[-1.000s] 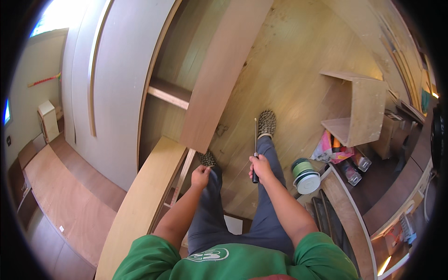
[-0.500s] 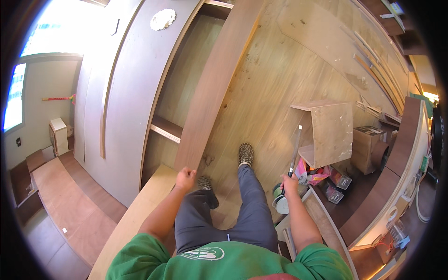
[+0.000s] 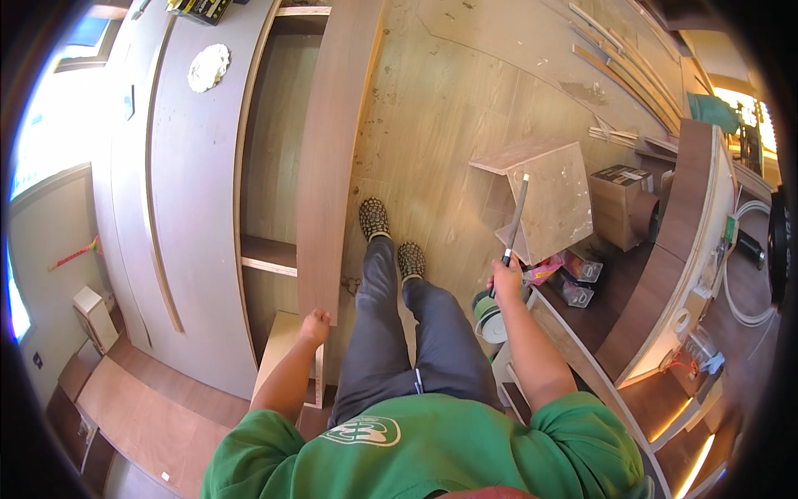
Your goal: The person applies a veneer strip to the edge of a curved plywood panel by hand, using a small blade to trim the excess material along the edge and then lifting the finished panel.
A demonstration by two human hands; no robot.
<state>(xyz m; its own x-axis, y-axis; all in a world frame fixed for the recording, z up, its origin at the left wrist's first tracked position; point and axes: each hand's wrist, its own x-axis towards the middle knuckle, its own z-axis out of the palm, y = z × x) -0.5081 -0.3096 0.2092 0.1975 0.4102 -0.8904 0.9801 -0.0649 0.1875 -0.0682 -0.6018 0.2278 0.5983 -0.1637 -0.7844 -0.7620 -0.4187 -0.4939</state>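
My left hand (image 3: pixel 316 328) is closed at the near end of a long brown wooden board (image 3: pixel 337 158), which runs away from me along the side of a cabinet-like frame. My right hand (image 3: pixel 505 279) grips the black handle of a thin, dark rod with a pale tip (image 3: pixel 517 218). It points up and away, passing in front of an open wooden box (image 3: pixel 549 200). Just below the right hand stands a round green and white tub (image 3: pixel 489 318). A pale wooden panel (image 3: pixel 279 349) lies under my left forearm.
Large grey panels (image 3: pixel 199 166) lie to the left, with a white plaster-like patch (image 3: pixel 209 67) on one. Cardboard box (image 3: pixel 619 208), clear plastic containers (image 3: pixel 579 279) and wood strips (image 3: pixel 623 71) are on the right. A brown curved-looking cabinet panel (image 3: pixel 665 274) borders that side.
My feet have stepped, and my view has shifted. The left hand stays at the board's end; the right still holds the rod, which now points more upright.
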